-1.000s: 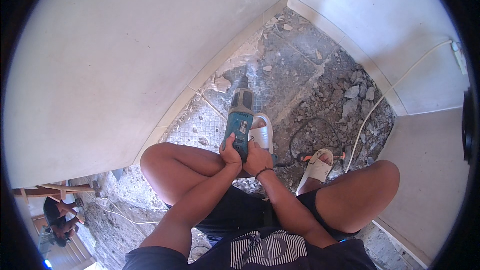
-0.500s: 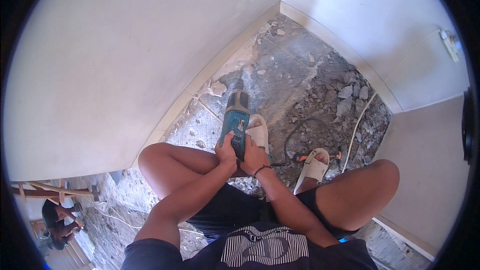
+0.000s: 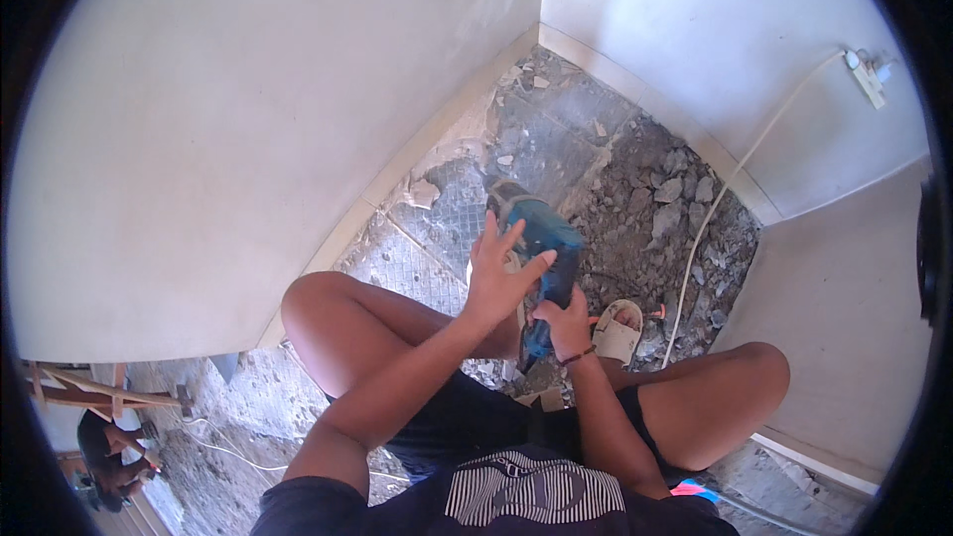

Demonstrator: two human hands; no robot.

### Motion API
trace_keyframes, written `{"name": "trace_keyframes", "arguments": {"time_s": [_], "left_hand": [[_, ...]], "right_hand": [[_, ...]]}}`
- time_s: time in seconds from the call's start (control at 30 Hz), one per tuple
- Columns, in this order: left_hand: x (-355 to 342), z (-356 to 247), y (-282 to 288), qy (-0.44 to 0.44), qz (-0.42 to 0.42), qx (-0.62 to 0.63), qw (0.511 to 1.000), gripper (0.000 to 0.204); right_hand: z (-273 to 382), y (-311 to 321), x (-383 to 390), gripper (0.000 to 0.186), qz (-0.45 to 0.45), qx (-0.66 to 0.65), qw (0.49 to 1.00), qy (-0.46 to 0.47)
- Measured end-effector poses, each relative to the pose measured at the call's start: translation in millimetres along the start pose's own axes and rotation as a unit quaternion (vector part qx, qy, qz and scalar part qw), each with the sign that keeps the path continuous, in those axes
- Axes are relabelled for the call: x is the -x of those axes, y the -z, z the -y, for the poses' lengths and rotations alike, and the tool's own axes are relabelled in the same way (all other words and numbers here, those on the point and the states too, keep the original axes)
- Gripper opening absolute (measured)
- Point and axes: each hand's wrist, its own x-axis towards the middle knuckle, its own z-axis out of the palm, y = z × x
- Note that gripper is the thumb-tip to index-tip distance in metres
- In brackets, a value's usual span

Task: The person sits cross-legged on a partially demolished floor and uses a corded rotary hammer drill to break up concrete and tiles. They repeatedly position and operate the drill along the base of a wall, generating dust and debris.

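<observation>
A teal hammer drill [image 3: 549, 228] is held over the floor between my legs, its body tipped on its side and its bit pointing up and left toward the broken floor. My right hand [image 3: 568, 326] is wrapped round its handle. Against the left side of the drill's body lies my left hand [image 3: 499, 276], its fingers spread; it is not gripping. The bit's tip is near the bare floor [image 3: 459, 197], but I cannot tell if it touches. A loose broken tile piece [image 3: 422, 194] lies left of it, by the wall.
Rubble [image 3: 670, 189] is heaped along the right wall, with a white cable [image 3: 707, 223] crossing it up to a power strip [image 3: 866, 79]. An orange-ended rod [image 3: 655, 312] lies beside my sandal [image 3: 620, 337]. Another person [image 3: 111, 457] is at the far lower left, near wooden bars [image 3: 109, 395].
The drill has turned onto its side, its rear swinging right. My left hand has come off the rear and moved forward with spread fingers; my right hand has shifted right and down on the handle.
</observation>
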Motion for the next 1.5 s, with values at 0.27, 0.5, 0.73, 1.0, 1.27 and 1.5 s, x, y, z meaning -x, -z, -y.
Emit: {"name": "trace_keyframes", "arguments": {"time_s": [0.27, 0.5, 0.73, 1.0, 1.27, 1.5], "left_hand": [[49.7, -8.3, -21.8, 0.115, 0.344, 0.278, 0.890, 0.086], [27.4, -16.3, -21.2, 0.072, 0.481, -0.002, 0.874, 0.095], [28.8, -42.0, -40.5, 0.047, 0.446, -0.081, 0.890, 0.113], [-18.7, -67.8, -44.9, 0.031, 0.400, -0.029, 0.916, 0.111], [-79.0, -100.3, -99.7, 0.041, 0.238, 0.108, 0.965, 0.114], [-142.1, -145.3, -140.0, 0.113, 0.254, 0.157, 0.948, 0.117]], "right_hand": [[27.2, -0.4, 0.8, 0.051, -0.072, -0.153, 0.985, -0.009], [28.7, 46.5, -43.4, 0.048, -0.037, -0.264, 0.936, -0.232], [-16.1, 64.7, -49.6, 0.050, -0.076, -0.359, 0.911, -0.189], [49.2, 77.2, -82.6, 0.047, -0.090, -0.308, 0.941, -0.107], [130.1, 104.1, -168.0, 0.037, -0.048, -0.211, 0.966, -0.140], [201.6, 147.1, -235.4, 0.040, 0.042, -0.033, 0.978, -0.202]]}}
